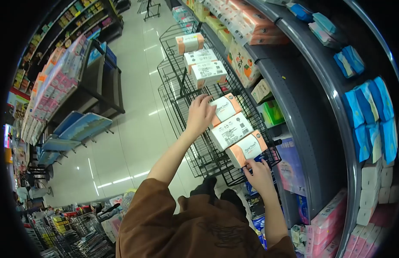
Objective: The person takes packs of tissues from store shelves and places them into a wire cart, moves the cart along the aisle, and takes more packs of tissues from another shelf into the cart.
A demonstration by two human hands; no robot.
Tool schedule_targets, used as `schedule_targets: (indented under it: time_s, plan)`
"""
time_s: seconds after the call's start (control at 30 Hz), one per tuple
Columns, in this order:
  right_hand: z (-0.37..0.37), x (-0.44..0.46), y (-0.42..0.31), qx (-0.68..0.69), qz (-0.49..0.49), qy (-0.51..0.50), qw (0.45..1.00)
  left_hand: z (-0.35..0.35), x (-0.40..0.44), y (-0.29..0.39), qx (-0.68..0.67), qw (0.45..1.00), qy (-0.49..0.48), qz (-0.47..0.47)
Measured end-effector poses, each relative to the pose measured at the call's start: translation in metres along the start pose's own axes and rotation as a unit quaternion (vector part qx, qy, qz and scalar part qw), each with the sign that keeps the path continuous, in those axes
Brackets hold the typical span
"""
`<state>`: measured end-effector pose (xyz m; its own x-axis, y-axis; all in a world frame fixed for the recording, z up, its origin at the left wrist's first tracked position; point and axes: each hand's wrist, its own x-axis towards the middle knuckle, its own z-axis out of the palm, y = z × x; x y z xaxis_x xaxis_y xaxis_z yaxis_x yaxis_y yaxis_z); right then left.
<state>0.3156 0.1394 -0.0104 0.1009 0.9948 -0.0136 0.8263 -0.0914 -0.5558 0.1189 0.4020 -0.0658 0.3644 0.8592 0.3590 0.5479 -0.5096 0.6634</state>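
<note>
Orange-and-white facial tissue packs lie in a black wire basket rack (188,148) in front of me. My left hand (201,112) grips the left end of a tissue pack (225,109), fingers bent over its edge. Below that pack lies a white-faced pack (232,131) with printed text and a code. My right hand (258,174) has its fingers curled at the lower edge of the nearest tissue pack (247,149); its palm side is hidden. Farther up the rack sit more packs, among them a white-faced one (209,74) and an orange one (190,43).
Dark shelving (303,92) runs along my right, with orange packs (266,23) on top and blue packs (356,60) hanging beyond. Tiled floor (130,86) lies to the left. A display stand (102,81) and a cart-like wire frame (74,228) stand further left.
</note>
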Motion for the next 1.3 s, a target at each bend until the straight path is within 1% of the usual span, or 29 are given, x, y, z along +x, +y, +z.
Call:
schedule_targets:
  time_s: [0.03, 0.13, 0.17, 0.23, 0.37, 0.47, 0.5, 0.6, 0.63, 0.73, 0.83, 0.93, 0.97, 1.1, 1.2, 1.23, 1.3]
  plan:
    - [0.003, -0.001, -0.002, -0.013, 0.013, -0.02, 1.0, 0.0, -0.013, 0.0, -0.044, 0.999, -0.003, -0.015]
    - [0.004, 0.01, -0.01, 0.003, -0.015, 0.004, 1.0, -0.016, -0.046, 0.023, 0.038, 0.995, -0.065, 0.059]
    - [0.003, 0.014, -0.009, 0.006, -0.016, -0.015, 1.0, -0.01, -0.047, 0.022, 0.054, 0.994, -0.067, 0.06]
    - [-0.001, 0.022, -0.005, 0.011, -0.019, -0.053, 0.998, 0.006, -0.049, 0.024, 0.086, 0.992, -0.066, 0.063]
    - [-0.005, 0.037, -0.002, 0.044, -0.019, -0.1, 0.994, 0.015, -0.025, 0.022, 0.045, 0.998, -0.007, 0.038]
    - [0.003, 0.055, 0.003, 0.036, -0.057, -0.053, 0.996, 0.031, -0.028, -0.004, 0.047, 0.996, 0.067, -0.033]
    - [0.003, 0.064, 0.004, 0.038, -0.063, -0.061, 0.995, 0.038, -0.032, -0.008, -0.051, 0.991, 0.073, -0.099]
    - [0.01, 0.096, -0.007, 0.001, -0.099, -0.041, 0.994, 0.036, -0.034, -0.003, 0.015, 0.994, 0.094, -0.057]
    - [0.016, 0.109, -0.007, 0.015, -0.113, -0.029, 0.993, 0.034, -0.034, -0.004, -0.009, 0.994, 0.092, -0.064]
    - [0.036, 0.143, -0.01, 0.0, -0.089, 0.001, 0.996, 0.038, -0.032, -0.006, 0.0, 0.993, 0.097, -0.061]
    - [0.037, 0.177, -0.029, -0.046, -0.128, 0.069, 0.988, 0.037, -0.03, -0.005, 0.019, 0.995, 0.069, -0.07]
    - [0.038, 0.214, -0.033, -0.062, -0.201, 0.101, 0.972, 0.04, -0.029, -0.002, 0.036, 0.994, 0.058, -0.083]
    - [0.038, 0.219, -0.036, -0.086, -0.177, 0.073, 0.978, 0.041, -0.029, -0.003, 0.04, 0.994, 0.059, -0.085]
    - [0.044, 0.201, -0.036, -0.108, -0.15, 0.073, 0.98, 0.043, -0.03, -0.007, 0.044, 0.994, 0.051, -0.089]
    - [0.055, 0.172, -0.016, -0.08, -0.133, 0.121, 0.98, 0.041, -0.028, -0.007, 0.043, 0.994, 0.023, -0.095]
    - [0.052, 0.164, -0.012, -0.057, -0.052, 0.031, 0.996, 0.042, -0.027, -0.008, 0.05, 0.994, 0.017, -0.093]
    - [0.049, 0.155, -0.001, -0.036, -0.048, 0.013, 0.998, 0.041, -0.026, -0.007, 0.045, 0.994, 0.021, -0.094]
